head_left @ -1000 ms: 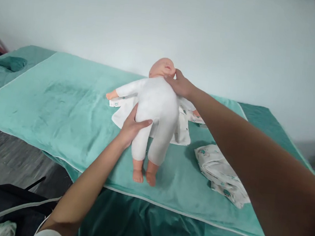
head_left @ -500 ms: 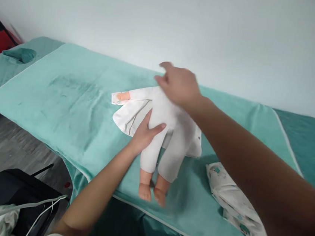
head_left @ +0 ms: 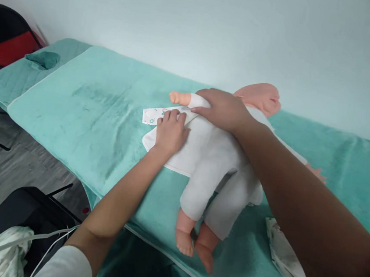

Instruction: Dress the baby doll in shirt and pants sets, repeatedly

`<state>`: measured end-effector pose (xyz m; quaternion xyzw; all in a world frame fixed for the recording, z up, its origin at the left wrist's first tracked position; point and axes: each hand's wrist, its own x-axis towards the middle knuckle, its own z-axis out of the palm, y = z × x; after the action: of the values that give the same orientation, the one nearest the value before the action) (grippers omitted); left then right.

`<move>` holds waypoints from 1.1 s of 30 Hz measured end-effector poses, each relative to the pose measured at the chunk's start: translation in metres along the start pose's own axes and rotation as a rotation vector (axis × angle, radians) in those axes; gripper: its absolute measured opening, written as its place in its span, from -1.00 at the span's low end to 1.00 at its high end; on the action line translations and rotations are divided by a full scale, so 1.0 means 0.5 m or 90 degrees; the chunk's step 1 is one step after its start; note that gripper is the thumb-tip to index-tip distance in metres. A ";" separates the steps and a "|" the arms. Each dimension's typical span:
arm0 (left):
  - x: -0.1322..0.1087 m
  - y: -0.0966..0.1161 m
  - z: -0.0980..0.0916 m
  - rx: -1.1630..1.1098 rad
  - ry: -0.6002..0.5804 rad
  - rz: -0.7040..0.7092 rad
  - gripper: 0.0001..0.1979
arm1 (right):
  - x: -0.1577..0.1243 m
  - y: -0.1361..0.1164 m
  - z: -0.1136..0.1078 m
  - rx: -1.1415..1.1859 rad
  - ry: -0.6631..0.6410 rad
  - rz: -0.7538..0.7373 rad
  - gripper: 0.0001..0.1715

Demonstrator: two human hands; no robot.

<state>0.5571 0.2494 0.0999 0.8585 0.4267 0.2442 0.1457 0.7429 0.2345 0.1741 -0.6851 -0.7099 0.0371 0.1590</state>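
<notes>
Two bare hands, both ours, are at work on a baby doll (head_left: 220, 149) in white, which lies slanted on a green-covered tabletop (head_left: 109, 99), its head toward the pale wall (head_left: 196, 29). Half a second ago our left hand (head_left: 171, 132) held the doll's hip; now it rests on one sleeve (head_left: 152, 116) of a white shirt (head_left: 179, 157) spread beneath the doll, fingers bent close together. We cannot tell whether they pinch the cloth. Our right hand (head_left: 225, 112), raised over the chest then, now grips the doll's upper arm between thumb and fingers. That small arm (head_left: 180, 98), which lay along the sleeve, now sits just beyond it. We judge that this frees the sleeve for handling, with the arm outside it. Folded clothes (head_left: 282, 252) lie to our right, partly hidden by our forearm. We see tiny green prints on the sleeve, but no brand, label or writing that we can read.
</notes>
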 end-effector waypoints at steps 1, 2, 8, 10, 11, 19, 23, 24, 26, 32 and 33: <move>0.012 -0.010 0.006 0.014 0.004 -0.027 -0.74 | -0.008 0.007 -0.004 -0.001 -0.007 0.003 -0.52; 0.021 -0.022 0.011 0.002 0.015 -0.053 -0.81 | -0.015 0.012 -0.006 -0.004 -0.020 0.002 -0.52; 0.031 -0.077 0.015 -0.382 0.163 -0.177 -0.90 | -0.028 0.004 0.010 -0.067 -0.068 -0.012 -0.49; 0.029 -0.081 0.011 -0.477 0.184 -0.207 -0.90 | -0.024 0.004 0.020 -0.078 -0.066 -0.013 -0.43; 0.028 -0.080 0.010 -0.501 0.193 -0.218 -0.91 | -0.021 0.004 0.025 -0.078 -0.060 -0.012 -0.40; 0.021 -0.068 0.003 -0.560 0.258 -0.257 -0.95 | -0.021 -0.008 0.017 -0.064 -0.077 0.027 -0.42; 0.018 -0.068 0.002 -0.563 0.258 -0.269 -0.95 | -0.024 -0.019 0.013 -0.096 -0.090 0.042 -0.47; 0.017 -0.067 0.003 -0.556 0.257 -0.265 -0.95 | -0.024 -0.021 0.015 -0.116 -0.093 0.040 -0.49; 0.011 -0.062 0.006 -0.515 0.260 -0.220 -0.94 | -0.021 -0.027 0.022 -0.162 -0.094 0.038 -0.49; -0.005 -0.036 0.026 -0.288 0.190 0.108 -0.82 | 0.004 -0.059 0.063 -0.250 -0.061 0.058 -0.72; -0.006 -0.034 0.028 -0.269 0.173 0.135 -0.78 | 0.006 -0.062 0.067 -0.242 -0.047 0.056 -0.76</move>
<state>0.5519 0.2567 0.0794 0.8082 0.2899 0.4549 0.2363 0.7037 0.2413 0.1511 -0.7312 -0.6790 -0.0654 -0.0008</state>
